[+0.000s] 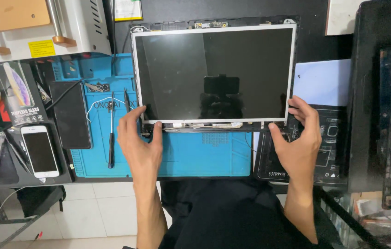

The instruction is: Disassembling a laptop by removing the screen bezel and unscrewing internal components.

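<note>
A bare laptop screen panel (214,74) with a silver frame lies flat in a black lid shell (306,46) on the bench. My left hand (138,143) grips the panel's near left corner, thumb on the bottom edge, fingers beside the side. Across from it, my right hand (299,140) grips the near right corner the same way. A thin flat cable strip (204,125) runs along the panel's bottom edge between my hands.
A blue work mat (195,157) lies under the panel. On it rest a screwdriver (111,133) and black tweezers (127,100). To the left lie a black phone (71,114) and a white phone (40,151). A black mat (329,157) and a black laptop base (384,101) sit right.
</note>
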